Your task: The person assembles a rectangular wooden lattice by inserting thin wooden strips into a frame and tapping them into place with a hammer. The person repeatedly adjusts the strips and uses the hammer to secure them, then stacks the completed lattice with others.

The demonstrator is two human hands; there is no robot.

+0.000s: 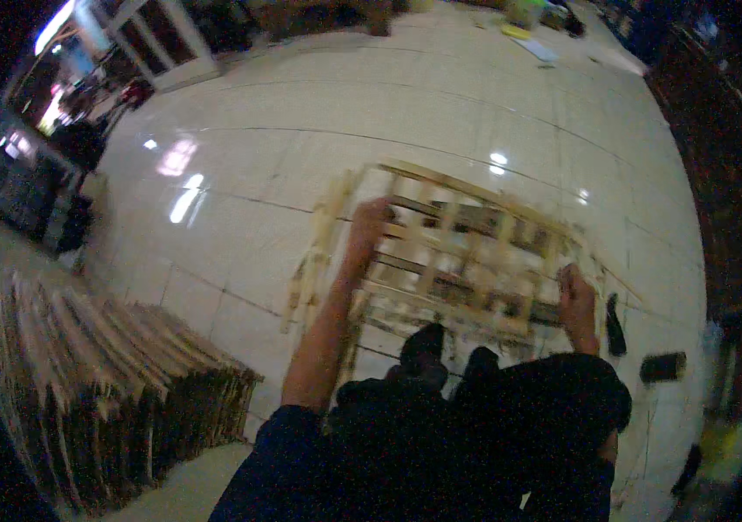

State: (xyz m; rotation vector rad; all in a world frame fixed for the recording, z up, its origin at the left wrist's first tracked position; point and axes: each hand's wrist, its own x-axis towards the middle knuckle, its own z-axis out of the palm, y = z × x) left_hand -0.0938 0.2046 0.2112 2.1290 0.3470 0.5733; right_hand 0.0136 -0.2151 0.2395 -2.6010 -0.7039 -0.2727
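Observation:
A pale lattice of crossed wooden or bamboo strips [440,187] is in front of my legs, blurred in places. My left hand [372,219] is closed on its left side, near the far corner. Over at the right end, my right hand [574,287] is curled closed around the lattice edge. The fingertips of both hands are hidden or smeared. Beside my left forearm, several loose pale strips [318,252] lie along the lattice. My dark-clad knees cover part of the near side.
A large stack of slatted wooden pieces [127,374] stands at the lower left on the glossy tiled floor [240,165]. To the right lie a dark block [663,367] and a black slender item [615,326]. A white-framed panel [166,43] is at the far left.

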